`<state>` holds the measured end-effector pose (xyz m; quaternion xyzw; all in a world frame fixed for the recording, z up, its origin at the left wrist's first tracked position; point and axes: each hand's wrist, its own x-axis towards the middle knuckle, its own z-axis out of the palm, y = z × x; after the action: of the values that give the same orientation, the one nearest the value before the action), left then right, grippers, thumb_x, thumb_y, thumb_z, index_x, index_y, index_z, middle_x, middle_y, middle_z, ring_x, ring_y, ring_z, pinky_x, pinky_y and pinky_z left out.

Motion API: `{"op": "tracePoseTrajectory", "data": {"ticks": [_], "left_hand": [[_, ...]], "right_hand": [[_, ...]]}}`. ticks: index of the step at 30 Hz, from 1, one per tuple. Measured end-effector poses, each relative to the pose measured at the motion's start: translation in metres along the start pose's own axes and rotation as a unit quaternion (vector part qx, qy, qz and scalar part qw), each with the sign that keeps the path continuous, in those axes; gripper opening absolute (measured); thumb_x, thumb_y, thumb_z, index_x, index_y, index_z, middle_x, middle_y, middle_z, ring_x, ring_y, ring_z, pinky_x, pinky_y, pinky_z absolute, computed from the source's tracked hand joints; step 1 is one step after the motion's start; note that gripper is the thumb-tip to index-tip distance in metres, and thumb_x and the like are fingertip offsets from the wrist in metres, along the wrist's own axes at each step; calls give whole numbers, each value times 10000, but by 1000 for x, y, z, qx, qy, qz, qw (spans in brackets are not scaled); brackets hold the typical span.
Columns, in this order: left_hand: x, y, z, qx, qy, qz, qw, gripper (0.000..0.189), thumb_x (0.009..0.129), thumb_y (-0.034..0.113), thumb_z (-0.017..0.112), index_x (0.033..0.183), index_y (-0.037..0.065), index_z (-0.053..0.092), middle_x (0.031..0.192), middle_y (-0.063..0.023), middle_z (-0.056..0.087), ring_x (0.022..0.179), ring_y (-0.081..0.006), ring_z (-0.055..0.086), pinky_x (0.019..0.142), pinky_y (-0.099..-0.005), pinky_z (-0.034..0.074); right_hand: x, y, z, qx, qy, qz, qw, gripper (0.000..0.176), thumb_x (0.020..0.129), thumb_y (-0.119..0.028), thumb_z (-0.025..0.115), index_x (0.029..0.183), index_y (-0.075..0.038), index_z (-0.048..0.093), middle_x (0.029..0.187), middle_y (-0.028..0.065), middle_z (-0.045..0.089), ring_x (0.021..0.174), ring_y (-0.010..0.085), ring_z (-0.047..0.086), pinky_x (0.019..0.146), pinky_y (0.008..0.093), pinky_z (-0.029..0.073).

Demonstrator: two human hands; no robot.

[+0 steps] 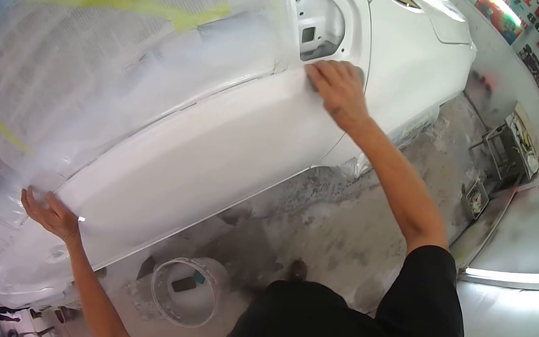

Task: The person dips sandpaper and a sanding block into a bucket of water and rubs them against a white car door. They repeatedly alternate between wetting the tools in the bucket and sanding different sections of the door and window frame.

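A white car door panel (195, 150) runs diagonally across the view, with a dull white surface. Near the door's upper front corner, just below the bare mirror opening (320, 25), my right hand (339, 91) presses a grey sanding pad (311, 76) against the panel. Most of the pad is hidden under the curled fingers. At the door's rear end, my left hand (52, 214) rests on the panel's upper edge, fingers apart and holding nothing. Plastic sheeting and newspaper (124, 61), fixed with yellow tape (126, 3), cover the window area above the door.
On the stained concrete floor (306, 202) by my feet stands a clear bucket (217, 287) with a dark block and a teal piece visible inside. A small cart (516, 144) is by the right wall, near a tray (475, 199). The white front fender (414, 57) continues beyond the door.
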<state>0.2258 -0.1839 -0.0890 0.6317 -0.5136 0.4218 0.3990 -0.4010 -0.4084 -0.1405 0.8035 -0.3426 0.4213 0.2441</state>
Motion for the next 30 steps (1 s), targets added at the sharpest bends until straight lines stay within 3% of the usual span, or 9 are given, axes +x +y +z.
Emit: {"op": "tracePoseTrajectory", "data": {"ticks": [1, 4, 6, 7, 12, 15, 18, 24, 30], "left_hand": [[-1, 0, -2, -3, -3, 1, 1000, 474, 1011, 189, 538, 1439, -11, 497, 1536, -244, 425, 1426, -414, 391, 1152, -504, 361], [1, 4, -1, -14, 4, -14, 1000, 468, 1010, 187, 538, 1435, -6, 504, 1544, -236, 425, 1434, -409, 388, 1154, -498, 364], [1, 5, -3, -23, -4, -24, 999, 464, 1010, 186, 537, 1436, 4, 508, 1549, -228, 426, 1440, -404, 385, 1152, -493, 370], [0, 3, -3, -20, -2, -22, 1000, 463, 1010, 185, 537, 1437, 9, 509, 1549, -226, 428, 1439, -401, 387, 1150, -491, 373], [0, -1, -1, -3, -1, -14, 1000, 451, 1016, 180, 532, 1440, 29, 519, 1545, -214, 436, 1436, -390, 396, 1145, -486, 384], [2, -2, 0, 3, 5, 3, 1000, 439, 1017, 179, 533, 1430, 31, 536, 1534, -213, 444, 1433, -377, 402, 1150, -490, 379], [-2, 2, 1, -32, -3, -29, 999, 440, 1016, 173, 534, 1430, 25, 537, 1535, -215, 441, 1431, -373, 406, 1135, -485, 402], [-1, 0, -4, 20, -12, -23, 999, 428, 1012, 127, 527, 1425, 15, 538, 1552, -210, 416, 1425, -363, 418, 1052, -453, 491], [0, -2, -2, -8, -6, -20, 1000, 428, 1004, 103, 526, 1422, 15, 541, 1552, -209, 415, 1421, -367, 422, 1047, -450, 495]], "right_hand": [[-6, 15, -11, -9, -26, -19, 999, 317, 814, -44, 623, 1119, -82, 700, 1055, 82, 686, 1028, 314, 641, 897, 436, 493], [-15, 48, -39, -38, -43, 165, 985, 302, 851, 5, 647, 1143, -55, 700, 970, 119, 692, 905, 292, 667, 780, 405, 532], [0, 49, -60, 126, -10, 328, 936, 214, 930, -88, 688, 1139, -42, 697, 895, 148, 712, 791, 280, 675, 714, 373, 530], [10, 56, -61, 168, 6, 339, 926, 253, 937, -219, 755, 1087, -26, 690, 842, 156, 720, 707, 262, 668, 688, 367, 526], [109, 66, -57, 82, 28, 203, 975, 328, 911, -295, 769, 937, -10, 608, 793, 190, 714, 722, 389, 690, 680, 429, 546], [92, 83, -39, -37, -30, 273, 961, 365, 918, -350, 750, 919, -28, 578, 778, 194, 713, 728, 423, 689, 656, 483, 537], [14, 67, -8, -35, 11, 294, 955, 320, 928, -325, 730, 918, -54, 559, 732, 198, 687, 691, 419, 681, 624, 499, 519], [72, 77, -16, -51, 79, 211, 973, 286, 905, -224, 754, 875, -56, 525, 705, 195, 662, 658, 421, 659, 593, 488, 497], [24, 78, -2, -19, 51, 223, 973, 335, 947, -255, 733, 838, -51, 490, 635, 188, 595, 594, 417, 615, 547, 478, 480]]}}
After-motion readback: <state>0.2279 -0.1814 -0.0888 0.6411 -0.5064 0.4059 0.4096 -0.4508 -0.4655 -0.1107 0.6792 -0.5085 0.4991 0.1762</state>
